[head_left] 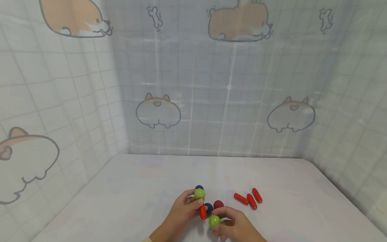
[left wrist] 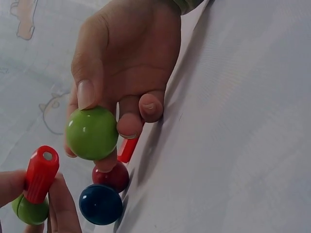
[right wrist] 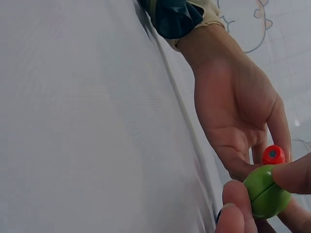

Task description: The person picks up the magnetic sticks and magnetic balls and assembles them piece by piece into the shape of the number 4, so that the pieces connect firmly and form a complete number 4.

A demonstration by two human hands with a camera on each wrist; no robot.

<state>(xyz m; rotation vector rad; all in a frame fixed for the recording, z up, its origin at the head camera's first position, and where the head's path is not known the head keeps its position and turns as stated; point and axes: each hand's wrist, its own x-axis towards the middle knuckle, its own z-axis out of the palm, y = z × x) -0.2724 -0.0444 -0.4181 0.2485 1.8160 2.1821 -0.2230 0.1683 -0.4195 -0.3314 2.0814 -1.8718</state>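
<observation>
My left hand (head_left: 185,210) pinches a short red rod (head_left: 203,212), with a green ball (head_left: 199,194) at the rod's far end. In the left wrist view the free end of this red rod (left wrist: 42,174) shows a hole. Whether rod and ball are joined I cannot tell. Just to the right, my right hand (head_left: 235,223) pinches a second green ball (head_left: 214,222) between thumb and fingers. A seam runs across this green ball (right wrist: 266,191) in the right wrist view. Behind the hands are a dark red ball (head_left: 218,204) and a dark blue ball (head_left: 209,208).
Another dark blue ball (head_left: 199,187) is partly hidden behind the held green one. Three loose red rods (head_left: 252,201) lie to the right on the white table (head_left: 290,188). A patterned curtain (head_left: 223,84) hangs behind the table and along both sides.
</observation>
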